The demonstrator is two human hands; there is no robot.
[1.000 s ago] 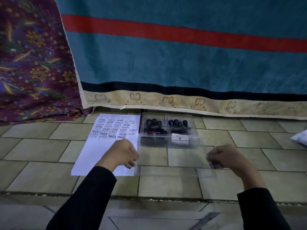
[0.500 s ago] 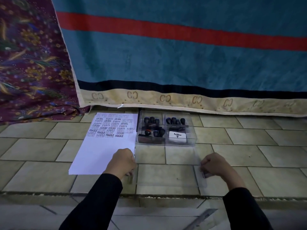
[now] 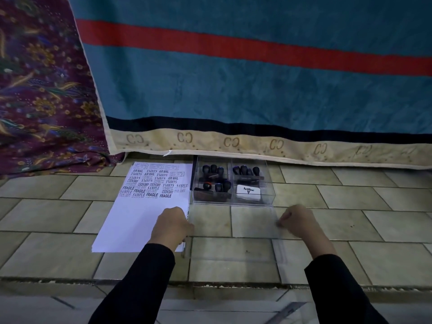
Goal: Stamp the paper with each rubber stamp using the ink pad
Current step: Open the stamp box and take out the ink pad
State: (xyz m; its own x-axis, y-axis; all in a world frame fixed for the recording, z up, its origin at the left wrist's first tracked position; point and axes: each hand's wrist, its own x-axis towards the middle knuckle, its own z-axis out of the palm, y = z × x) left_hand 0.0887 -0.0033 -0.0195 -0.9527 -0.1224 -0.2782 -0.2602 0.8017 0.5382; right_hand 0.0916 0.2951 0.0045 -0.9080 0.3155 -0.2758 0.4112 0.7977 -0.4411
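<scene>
Both hands grip the clear lid: left hand curled on its left edge, right hand pinching the right edge. Lid sits low over the tiled floor, just in front of the clear box; can't tell if it's fully down.

Box is open. All rubber stamps look to be in three of its compartments, and the Artline ink pad is in the near-right one, apparently closed.

Paper lies just left of the box. Its far part is already covered in prints (AIR MAIL, SAMPLE, FRAGILE, AMENDED, FAX OUT); the near half is blank.

Read: access step only. No stamp in hand, pad not out. Left to do: take out pad, ink and press each stamp. Can't tell which stamps made the existing prints.
</scene>
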